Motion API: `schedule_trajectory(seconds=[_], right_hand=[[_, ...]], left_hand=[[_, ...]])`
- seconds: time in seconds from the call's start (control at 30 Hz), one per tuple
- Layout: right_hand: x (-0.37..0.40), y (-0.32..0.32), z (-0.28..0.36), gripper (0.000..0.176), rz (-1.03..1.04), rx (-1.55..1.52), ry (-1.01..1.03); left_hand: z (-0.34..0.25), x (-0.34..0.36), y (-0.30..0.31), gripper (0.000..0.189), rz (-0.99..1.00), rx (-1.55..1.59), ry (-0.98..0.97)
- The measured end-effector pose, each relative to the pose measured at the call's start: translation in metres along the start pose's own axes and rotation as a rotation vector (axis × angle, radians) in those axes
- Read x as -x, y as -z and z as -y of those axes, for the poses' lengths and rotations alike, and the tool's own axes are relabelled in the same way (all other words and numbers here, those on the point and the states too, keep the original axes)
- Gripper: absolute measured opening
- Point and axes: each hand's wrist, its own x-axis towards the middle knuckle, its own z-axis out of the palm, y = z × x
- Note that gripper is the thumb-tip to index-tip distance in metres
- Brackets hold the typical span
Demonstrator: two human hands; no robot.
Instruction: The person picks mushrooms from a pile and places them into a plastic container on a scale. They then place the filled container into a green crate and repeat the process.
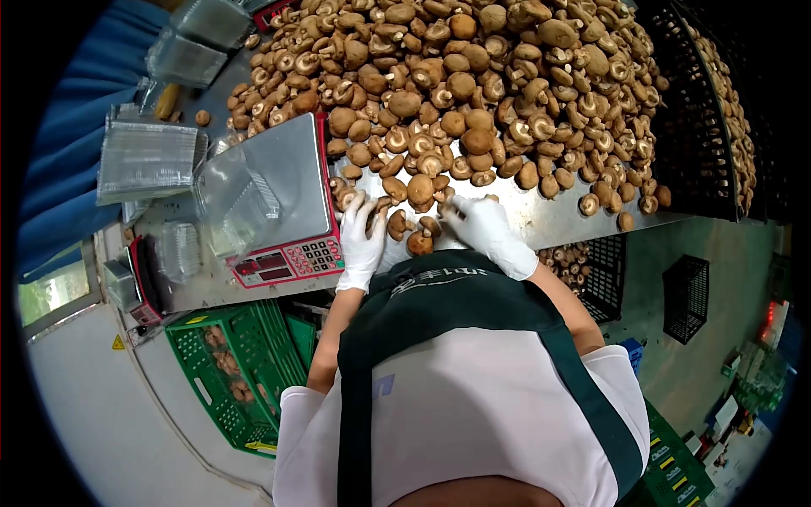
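Item: brown mushrooms, one large heap (507, 76), spread over the far side of a metal table (541, 221), its near fringe reaching the hands

Item: loose mushrooms (420, 243), a few, on bare metal between the hands, close to the near edge

Item: left hand (361, 241), white-gloved, just right of the scale; fingers part-curled beside mushrooms, whether gripping one cannot be told

Item: right hand (487, 226), white-gloved, right of the loose mushrooms; fingers bent and close together at the heap's fringe, contents hidden

Item: weighing scale (297, 156), red-framed, left of the heap, a clear plastic tray (241, 203) on its plate

Item: stacked clear trays (150, 160), far left of the scale

Item: black crate (688, 139), right of the heap, mushrooms beyond its wall

Step, as judged: sorting through or gathering mushrooms by hand. Next move, as judged: calls for light fingertips around single caps, without dislodging neighbours
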Motion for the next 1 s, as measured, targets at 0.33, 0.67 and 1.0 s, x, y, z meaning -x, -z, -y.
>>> schedule_trajectory(seconds=[0.33,0.67,1.0], right_hand=[[-0.013,-0.066,0.011,0.050,0.240,0.120,0.094],[-0.011,-0.078,-0.001,0.045,0.160,-0.151,0.129],[-0.013,-0.080,0.028,0.037,0.045,0.187,0.349]], left_hand=[[0.020,0.017,-0.009,0.059,0.223,-0.357,-0.257],[0.015,0.018,-0.013,0.052,0.202,-0.313,-0.234],[0.004,0.014,-0.005,0.041,0.039,-0.261,-0.191]])
